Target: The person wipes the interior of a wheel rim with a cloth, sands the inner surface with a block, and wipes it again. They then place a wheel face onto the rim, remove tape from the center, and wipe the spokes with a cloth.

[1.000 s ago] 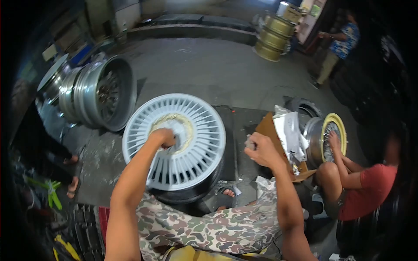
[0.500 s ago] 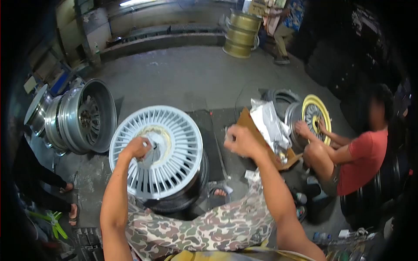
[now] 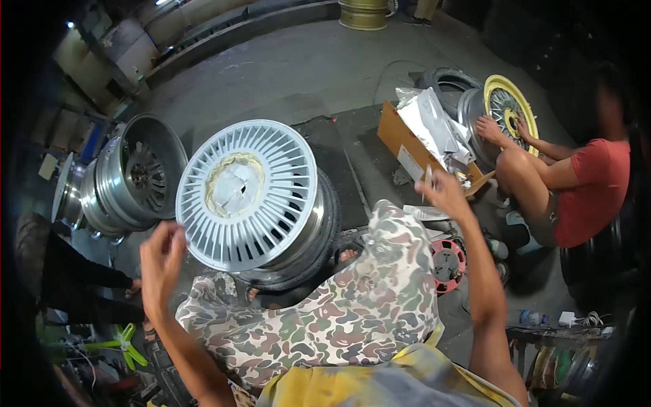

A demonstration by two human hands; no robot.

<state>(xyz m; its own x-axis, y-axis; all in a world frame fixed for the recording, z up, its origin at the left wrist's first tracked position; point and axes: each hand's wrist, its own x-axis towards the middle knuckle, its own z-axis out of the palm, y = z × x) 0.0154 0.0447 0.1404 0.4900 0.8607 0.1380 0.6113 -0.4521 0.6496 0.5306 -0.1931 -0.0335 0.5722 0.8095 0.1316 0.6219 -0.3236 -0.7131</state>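
Observation:
A silver multi-spoke wheel (image 3: 291, 173) lies tilted on top of a black tyre (image 3: 298, 275) in front of me. Paper and yellowish masking tape cover its round centre (image 3: 234, 186), with a small dark hole in the middle. My left hand (image 3: 163, 261) is just off the wheel's lower left rim, fingers loosely bent and apart, with nothing visible in them. Raised to the right of the wheel, my right hand (image 3: 447, 193) has its fingertips pinched. A small pale bit seems to show there, too blurred to name. Camouflage cloth (image 3: 325, 319) covers my legs.
An open cardboard box (image 3: 407, 146) with silvery packaging stands right of the wheel. Beyond it a person in a red shirt (image 3: 600, 183) handles a yellow-rimmed wheel (image 3: 505, 85). Several bare rims (image 3: 152, 169) stand at left, near another person's dark-clothed legs (image 3: 81, 278). A red reel (image 3: 447, 266) lies at right.
My left hand has come away from the wheel's taped centre, down and left past the rim. My right hand has shifted right and slightly lower. The camera view has tilted down.

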